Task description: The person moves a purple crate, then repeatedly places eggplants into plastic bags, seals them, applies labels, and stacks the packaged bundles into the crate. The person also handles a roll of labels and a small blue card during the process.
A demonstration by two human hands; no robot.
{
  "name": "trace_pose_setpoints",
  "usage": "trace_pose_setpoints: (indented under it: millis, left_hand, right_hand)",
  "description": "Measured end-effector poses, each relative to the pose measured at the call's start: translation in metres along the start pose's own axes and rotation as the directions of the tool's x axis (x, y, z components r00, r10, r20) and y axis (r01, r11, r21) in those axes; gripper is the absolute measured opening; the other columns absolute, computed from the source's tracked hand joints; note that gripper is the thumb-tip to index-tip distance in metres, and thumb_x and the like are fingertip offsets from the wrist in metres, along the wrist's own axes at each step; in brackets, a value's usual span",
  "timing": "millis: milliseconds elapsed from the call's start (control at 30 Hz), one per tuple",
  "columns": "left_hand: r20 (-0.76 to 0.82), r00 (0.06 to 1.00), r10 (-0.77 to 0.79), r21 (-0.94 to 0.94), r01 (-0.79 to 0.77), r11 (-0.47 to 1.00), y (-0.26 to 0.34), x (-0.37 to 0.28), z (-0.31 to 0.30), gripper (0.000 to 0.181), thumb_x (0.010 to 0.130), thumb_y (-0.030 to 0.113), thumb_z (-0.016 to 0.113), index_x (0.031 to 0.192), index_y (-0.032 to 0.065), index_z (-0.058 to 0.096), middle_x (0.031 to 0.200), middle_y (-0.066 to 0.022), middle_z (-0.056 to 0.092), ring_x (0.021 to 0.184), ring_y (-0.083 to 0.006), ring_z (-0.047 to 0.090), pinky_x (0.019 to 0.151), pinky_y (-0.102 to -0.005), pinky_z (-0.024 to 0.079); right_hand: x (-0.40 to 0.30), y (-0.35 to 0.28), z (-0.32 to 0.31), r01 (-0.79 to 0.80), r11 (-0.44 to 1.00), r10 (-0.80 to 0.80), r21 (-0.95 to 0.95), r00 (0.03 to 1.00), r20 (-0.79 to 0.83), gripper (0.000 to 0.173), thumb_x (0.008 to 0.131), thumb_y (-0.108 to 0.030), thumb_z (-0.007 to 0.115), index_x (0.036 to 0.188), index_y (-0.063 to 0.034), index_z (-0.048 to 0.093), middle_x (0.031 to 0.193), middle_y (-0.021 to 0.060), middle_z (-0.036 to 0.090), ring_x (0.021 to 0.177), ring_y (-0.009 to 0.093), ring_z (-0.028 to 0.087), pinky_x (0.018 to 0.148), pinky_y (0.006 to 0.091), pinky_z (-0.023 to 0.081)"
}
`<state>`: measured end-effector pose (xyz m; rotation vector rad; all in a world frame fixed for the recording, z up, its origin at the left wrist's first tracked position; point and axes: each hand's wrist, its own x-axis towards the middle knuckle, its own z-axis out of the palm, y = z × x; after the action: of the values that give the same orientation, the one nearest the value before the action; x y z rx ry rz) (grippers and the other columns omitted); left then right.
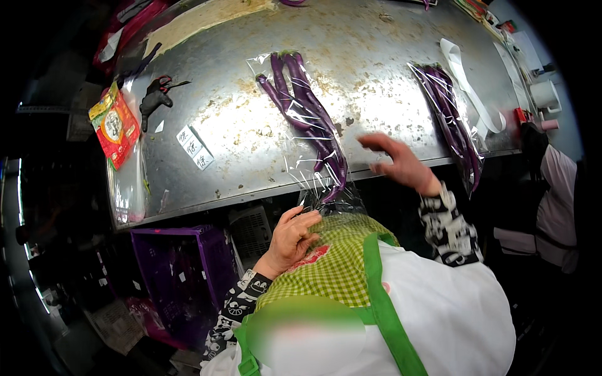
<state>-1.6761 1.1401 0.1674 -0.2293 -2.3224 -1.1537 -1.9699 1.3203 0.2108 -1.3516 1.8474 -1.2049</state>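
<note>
Several long purple eggplants (301, 108) lie in a clear plastic bag (295, 169) on the metal table in front of me. Their stem ends point away, and the bag's near end hangs over the table edge toward my apron. My left hand (292, 239) is at that near end with its fingers bent; whether it pinches the film cannot be made out. To the right of the bag, my right hand (397, 162) is raised, slightly blurred, with fingers apart and nothing in them. Farther right lies a second bagged bundle of eggplants (449, 113), its near end jutting past the edge.
Paper labels with handwriting (195, 146), a black glove (155, 101), scissors (167, 83) and a red printed packet (115, 127) lie on the table's left. A white strip (463, 80) curls at right. Below the metal table (225, 131) stands a purple crate (202, 272).
</note>
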Motion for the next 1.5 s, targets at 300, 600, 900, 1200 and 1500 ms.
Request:
trace_pose_setpoints:
  millis: [300,600,900,1200,1500]
  left_hand:
    - [0.068,0.979,0.194,0.027,-0.196,0.980,-0.025,-0.010,-0.007,0.047,0.071,0.014,0.083,0.098,0.0089,0.044,0.118,-0.0166,0.064,0.111,-0.0350,0.063,0.095,-0.0478,0.048]
    - [0.001,0.966,0.260,0.443,-0.233,0.866,-0.052,0.035,-0.010,0.006,0.080,0.011,0.070,0.084,0.0158,0.069,0.116,-0.0024,0.068,0.125,-0.0295,0.052,0.110,-0.0493,0.028]
    - [-0.394,0.724,0.567,0.452,-0.384,0.805,0.095,0.269,-0.199,0.002,0.086,0.009,0.070,0.085,0.0106,0.071,0.088,-0.0036,0.072,0.092,-0.0164,0.067,0.089,-0.0331,0.045]
    - [-0.132,0.987,0.089,-0.036,-0.095,0.995,0.113,0.326,-0.257,0.017,0.086,0.021,0.076,0.091,0.0053,0.074,0.086,-0.0068,0.074,0.082,-0.0116,0.068,0.083,-0.0298,0.050]
    - [-0.190,0.981,0.033,-0.129,-0.058,0.990,0.083,0.302,-0.201,0.024,0.092,0.022,0.069,0.083,-0.0007,0.070,0.086,-0.0107,0.072,0.088,-0.0144,0.067,0.083,-0.0294,0.048]
  right_hand:
    - [-0.093,0.043,0.126,0.076,0.906,-0.282,-0.416,0.843,-0.459,0.059,0.065,-0.003,0.080,0.121,-0.0102,0.062,0.133,0.0135,0.053,0.121,0.033,0.050,0.099,0.0414,0.044]
    - [-0.055,-0.002,0.119,0.252,0.819,-0.508,-0.515,0.734,-0.450,0.022,0.075,-0.005,0.076,0.094,-0.0116,0.068,0.106,0.0057,0.068,0.107,0.031,0.059,0.092,0.0402,0.048]
    - [0.089,-0.253,-0.085,0.675,0.562,-0.819,-0.478,0.373,-0.436,0.015,0.094,-0.017,0.062,0.088,-0.0029,0.062,0.080,0.0056,0.062,0.071,0.016,0.059,0.065,0.0315,0.050]
    - [0.133,-0.314,-0.135,0.527,0.850,-0.515,0.000,0.830,-0.212,0.006,0.086,-0.005,0.068,0.083,0.0005,0.071,0.090,0.0106,0.071,0.078,0.016,0.067,0.073,0.0273,0.056]
    - [0.133,-0.242,-0.130,0.536,0.839,-0.539,-0.094,0.796,-0.275,0.021,0.093,-0.021,0.067,0.095,0.0000,0.067,0.093,0.0069,0.069,0.091,0.014,0.067,0.091,0.0297,0.052]
